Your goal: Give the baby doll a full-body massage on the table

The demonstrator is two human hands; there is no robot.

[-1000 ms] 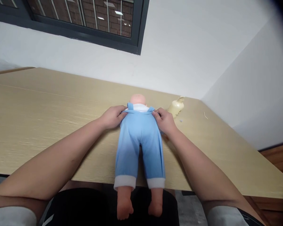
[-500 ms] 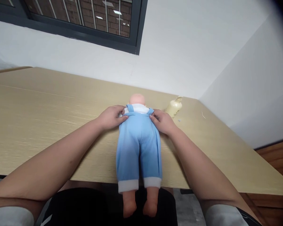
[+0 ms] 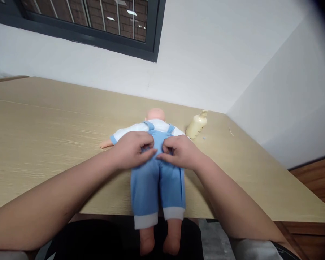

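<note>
A baby doll (image 3: pixel 145 187) lies face down on the table in blue overalls and a white top. Its head (image 3: pixel 155 114) points away from me, and its bare feet hang past the near edge. My left hand (image 3: pixel 135 148) rests on the left of its back with the fingers curled in and the thumb stretched inward. On the other side, my right hand (image 3: pixel 180 150) is curled the same way, thumb toward the left one. Between each thumb and fingers a gap shows, and no gripped cloth is visible. The doll's left-side arm stretches out sideways; its other arm is mostly hidden.
A cream-coloured bottle (image 3: pixel 196 126) with a narrow top stands beyond my right hand. A thin pale strip (image 3: pixel 231 131) and a small bluish bit (image 3: pixel 204 138) lie near it. The wooden table (image 3: pixel 56 119) meets a white wall (image 3: pixel 200 65) below a dark-framed window (image 3: pixel 148 50).
Both hands have let go of the doll's sides by the shoulders, moving inward and down onto its lower back. The doll's left-side arm now shows spread on the table.
</note>
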